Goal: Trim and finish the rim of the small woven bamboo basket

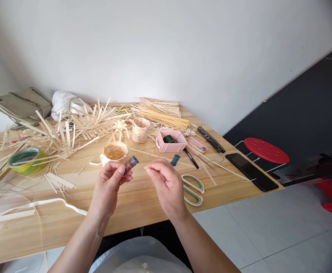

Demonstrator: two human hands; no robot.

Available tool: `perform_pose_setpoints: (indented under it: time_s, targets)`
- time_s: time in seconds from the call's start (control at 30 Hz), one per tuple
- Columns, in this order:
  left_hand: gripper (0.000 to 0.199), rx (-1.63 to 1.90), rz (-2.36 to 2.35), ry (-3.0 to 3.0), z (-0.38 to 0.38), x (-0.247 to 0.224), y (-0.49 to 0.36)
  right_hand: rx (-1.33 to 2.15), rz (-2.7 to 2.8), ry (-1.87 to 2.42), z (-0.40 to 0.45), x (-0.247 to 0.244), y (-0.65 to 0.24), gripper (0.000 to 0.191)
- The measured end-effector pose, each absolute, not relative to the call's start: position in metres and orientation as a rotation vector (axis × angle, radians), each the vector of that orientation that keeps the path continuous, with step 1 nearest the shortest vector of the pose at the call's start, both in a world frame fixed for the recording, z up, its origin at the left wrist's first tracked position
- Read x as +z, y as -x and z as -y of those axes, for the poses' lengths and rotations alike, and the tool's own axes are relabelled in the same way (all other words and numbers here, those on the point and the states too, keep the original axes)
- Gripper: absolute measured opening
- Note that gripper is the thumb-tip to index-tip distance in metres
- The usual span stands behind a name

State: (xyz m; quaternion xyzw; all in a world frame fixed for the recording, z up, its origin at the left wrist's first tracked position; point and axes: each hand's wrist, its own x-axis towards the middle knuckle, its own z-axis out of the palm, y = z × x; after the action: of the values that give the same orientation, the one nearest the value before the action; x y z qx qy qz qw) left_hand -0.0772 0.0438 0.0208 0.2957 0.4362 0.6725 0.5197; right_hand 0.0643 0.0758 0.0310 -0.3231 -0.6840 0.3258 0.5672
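Between the thumb and fingers of my left hand [109,185] is a small blue spool [131,163] with reddish thread wound on it, tilted to the upper right. My right hand [167,185] is raised just to the right of it, thumb and fingertips pinched together; whatever they may hold is too fine to make out. Behind my left hand stands a small woven basket [115,151], and a second woven basket [140,130] is farther back. Beyond my right hand a dark blue spool [175,159] stands on the wooden table [143,204]. Scissors with pale handles [193,189] lie partly behind my right wrist.
A pink box [171,147] holds a dark green spool. A black pen [191,158], a utility knife [211,139] and a phone [251,171] lie at the right. Loose strips [66,132] and a tape roll [27,161] cover the left. A red stool [266,150] stands beyond the edge.
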Motion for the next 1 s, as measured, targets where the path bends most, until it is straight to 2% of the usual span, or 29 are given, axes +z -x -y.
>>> perform_pose_setpoints:
  time_s: [0.17, 0.4, 0.6, 0.77, 1.0]
  targets:
    - [0.030, 1.653, -1.073, -0.762, -0.0425, 0.0209, 0.0741, 0.597, 1.731, 0.808, -0.0739, 0.0321, -0.0606, 0.015]
    - [0.027, 1.760, -1.136, -0.918, -0.0442, 0.0173, 0.0716, 0.661, 1.776, 0.932, -0.0726, 0.0337, -0.0572, 0.010]
    - [0.028, 1.786, -1.146, -1.000, -0.0432, 0.0178, 0.0704, 0.691, 1.761, 0.978, -0.0749, 0.0385, -0.0543, 0.017]
    - [0.024, 1.703, -1.109, -0.893, -0.0387, 0.0189, 0.0752, 0.857, 1.695, 0.977, -0.0770, 0.0385, -0.0585, 0.018]
    - [0.030, 1.604, -0.972, -0.676, -0.0370, 0.0229, 0.0768, 0.854, 1.662, 0.963, -0.0782, 0.0379, -0.0610, 0.014]
